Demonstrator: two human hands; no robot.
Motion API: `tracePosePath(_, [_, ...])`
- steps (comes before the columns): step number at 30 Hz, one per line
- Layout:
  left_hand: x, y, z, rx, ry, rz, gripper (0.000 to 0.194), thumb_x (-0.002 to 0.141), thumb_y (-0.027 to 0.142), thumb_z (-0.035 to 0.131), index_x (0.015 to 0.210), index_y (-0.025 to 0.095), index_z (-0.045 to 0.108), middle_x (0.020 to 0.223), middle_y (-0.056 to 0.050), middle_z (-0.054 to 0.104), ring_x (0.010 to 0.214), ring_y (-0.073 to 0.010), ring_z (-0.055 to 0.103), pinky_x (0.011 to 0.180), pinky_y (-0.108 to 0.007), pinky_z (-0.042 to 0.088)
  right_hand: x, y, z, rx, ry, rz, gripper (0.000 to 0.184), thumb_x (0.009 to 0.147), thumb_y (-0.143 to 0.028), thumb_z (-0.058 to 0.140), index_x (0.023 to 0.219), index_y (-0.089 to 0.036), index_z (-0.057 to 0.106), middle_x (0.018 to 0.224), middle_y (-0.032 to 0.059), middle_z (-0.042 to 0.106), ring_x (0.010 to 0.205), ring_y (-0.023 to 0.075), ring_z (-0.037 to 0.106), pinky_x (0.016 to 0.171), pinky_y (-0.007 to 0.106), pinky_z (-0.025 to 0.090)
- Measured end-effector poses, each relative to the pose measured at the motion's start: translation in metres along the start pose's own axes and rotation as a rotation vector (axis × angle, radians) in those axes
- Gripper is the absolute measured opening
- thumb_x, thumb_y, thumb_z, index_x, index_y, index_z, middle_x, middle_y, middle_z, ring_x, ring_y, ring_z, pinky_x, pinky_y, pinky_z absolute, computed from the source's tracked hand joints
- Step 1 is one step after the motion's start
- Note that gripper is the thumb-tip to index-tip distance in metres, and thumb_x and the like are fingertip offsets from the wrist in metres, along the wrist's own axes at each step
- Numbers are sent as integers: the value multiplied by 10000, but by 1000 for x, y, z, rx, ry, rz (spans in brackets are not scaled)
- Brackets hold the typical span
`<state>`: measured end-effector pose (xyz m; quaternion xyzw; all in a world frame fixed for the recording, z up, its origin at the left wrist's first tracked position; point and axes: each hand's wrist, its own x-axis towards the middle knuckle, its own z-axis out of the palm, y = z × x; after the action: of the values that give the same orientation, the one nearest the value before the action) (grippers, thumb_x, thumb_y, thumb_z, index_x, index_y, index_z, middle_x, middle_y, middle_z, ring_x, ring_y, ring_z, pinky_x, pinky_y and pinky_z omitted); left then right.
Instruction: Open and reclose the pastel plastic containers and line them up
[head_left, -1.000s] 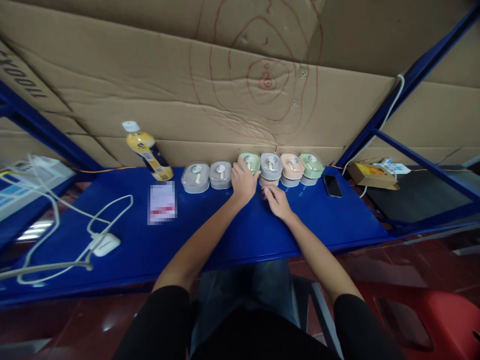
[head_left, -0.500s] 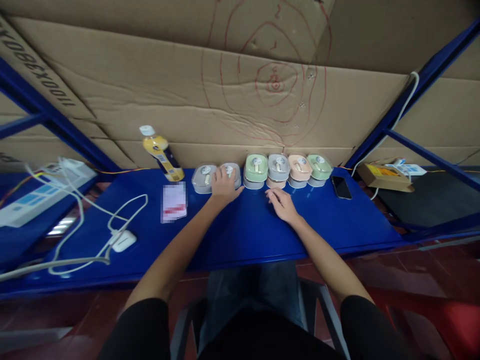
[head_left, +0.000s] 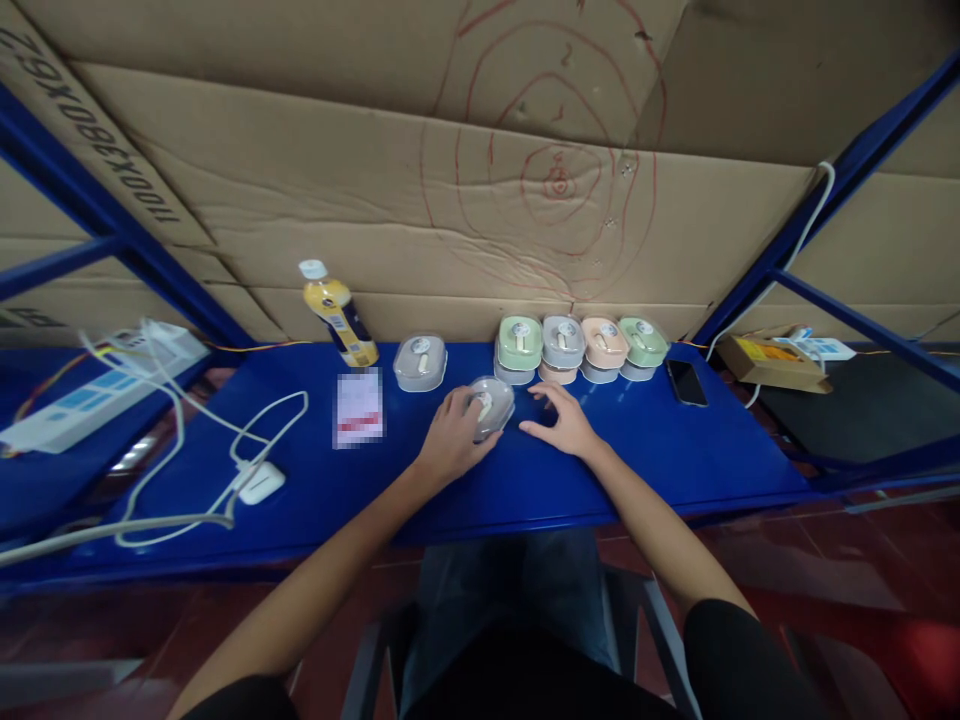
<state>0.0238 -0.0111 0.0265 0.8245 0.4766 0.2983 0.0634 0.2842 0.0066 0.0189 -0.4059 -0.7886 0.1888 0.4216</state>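
Head-worn view from above the lap, facing forward and down over the blue table [head_left: 480, 500].

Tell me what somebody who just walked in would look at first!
Probably the big red rings, drawn on the cardboard wall behind the blue table. Next might come the four little stacks of green, grey and peach boxes along the table's back, right of the middle. In front, the left hand has its grip on a see-through-topped grey box, beside the open right hand.
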Motion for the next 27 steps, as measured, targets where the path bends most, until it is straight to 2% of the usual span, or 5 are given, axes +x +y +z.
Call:
tracePosePath(3, [7, -11, 2, -216, -98, 172, 587, 826, 359, 777, 1336, 203, 532, 1479, -189, 487, 1434, -377, 499, 1219, -539, 444, -3, -1, 5, -19, -114, -50, 1064, 704, -670, 894, 1567, -241, 444, 1588, 198, 470, 1471, 379, 490, 1190, 573, 462])
tracePosePath(6, [12, -15, 11, -370, -156, 249, 795, 767, 338, 815, 1458, 201, 447, 1511, -195, 476, 1470, -373, 475, 1246, -537, 417, -5, 1, 7, -50, -205, -65, 1253, 643, -689, 922, 1651, -254, 319, 1699, 204, 336, 1583, 402, 336, 1277, 609, 337])
tracePosePath(16, [-3, -19, 16, -451, -218, 16, 1161, 698, 333, 872, 1646, 201, 214, 1525, -206, 534, 1443, -406, 531, 1207, -587, 437, -6, 0, 4, -50, -209, -18, 1138, 599, -680, 948, 1549, -278, 466, 1423, 153, 544, 1344, 374, 586, 1153, 581, 499])
tracePosePath(23, [0, -20, 14, -424, -165, 23, 1103, 706, 323, 827, 1627, 153, 243, 1529, -223, 511, 1428, -400, 538, 1210, -576, 439, -7, -3, 2, -58, -126, 59, 964, 719, -606, 907, 1513, -275, 474, 1365, 140, 538, 1281, 355, 605, 1129, 583, 507])
tracePosePath(27, [2, -28, 5, -355, -145, 72, 886, 741, 292, 792, 1545, 197, 433, 1490, -165, 517, 1426, -368, 530, 1240, -534, 422, -6, 3, -10, -41, -96, 63, 863, 804, -541, 852, 1521, -254, 465, 1342, 147, 542, 1201, 325, 634, 1053, 553, 560])
